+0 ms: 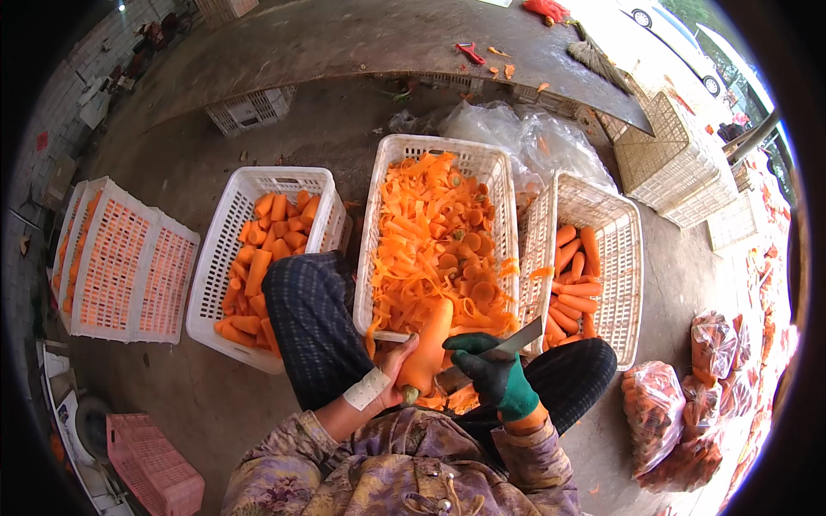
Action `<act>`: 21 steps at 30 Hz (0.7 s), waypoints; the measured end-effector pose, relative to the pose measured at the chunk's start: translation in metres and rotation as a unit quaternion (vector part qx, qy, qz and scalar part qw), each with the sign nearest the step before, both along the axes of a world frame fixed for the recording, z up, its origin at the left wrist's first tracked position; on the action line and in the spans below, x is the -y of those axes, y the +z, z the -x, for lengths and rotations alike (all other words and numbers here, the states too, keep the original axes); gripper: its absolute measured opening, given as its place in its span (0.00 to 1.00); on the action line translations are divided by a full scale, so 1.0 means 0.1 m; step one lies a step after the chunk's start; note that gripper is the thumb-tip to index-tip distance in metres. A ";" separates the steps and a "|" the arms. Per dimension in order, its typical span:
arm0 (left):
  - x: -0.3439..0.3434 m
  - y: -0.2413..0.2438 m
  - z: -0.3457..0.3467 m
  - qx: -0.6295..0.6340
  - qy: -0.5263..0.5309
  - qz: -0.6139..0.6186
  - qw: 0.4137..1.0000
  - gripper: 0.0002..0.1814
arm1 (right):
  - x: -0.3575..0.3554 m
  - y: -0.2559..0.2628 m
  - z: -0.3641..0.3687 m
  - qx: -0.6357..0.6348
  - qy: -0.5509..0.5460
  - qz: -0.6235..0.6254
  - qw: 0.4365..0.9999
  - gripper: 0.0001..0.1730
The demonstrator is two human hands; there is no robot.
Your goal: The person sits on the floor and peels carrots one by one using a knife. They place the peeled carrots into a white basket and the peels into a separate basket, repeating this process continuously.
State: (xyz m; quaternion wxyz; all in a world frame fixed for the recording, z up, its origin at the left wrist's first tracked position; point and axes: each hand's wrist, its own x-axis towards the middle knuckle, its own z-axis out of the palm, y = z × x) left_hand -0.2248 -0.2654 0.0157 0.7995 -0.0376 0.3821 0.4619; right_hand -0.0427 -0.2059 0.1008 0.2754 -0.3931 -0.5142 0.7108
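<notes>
My bare left hand [392, 374], with a beige patch at the wrist, grips a large peeled-looking carrot [427, 348] near its stem end, which faces my body. My right hand [497, 374] wears a green and dark glove and holds a knife, its metal blade [524, 338] pointing up to the right, apart from the carrot. Just beyond both hands stands a white plastic crate [370, 258] full of carrot peelings [413, 238] and cut round ends. More orange scraps lie between my knees, below the knife.
At the left a white crate [213, 271] holds carrot pieces; at the right another crate [632, 277] holds whole carrots. Bagged carrots [653, 413] lie on the floor at the lower right. A red peeler [471, 53] rests on the long table [322, 45]. A pink crate [151, 461] stands lower left.
</notes>
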 end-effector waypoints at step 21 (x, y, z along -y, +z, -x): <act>0.17 0.22 0.34 0.111 -0.218 -0.031 0.969 0.30 | -0.72 -0.65 -0.32 0.120 -0.114 0.018 0.986 0.13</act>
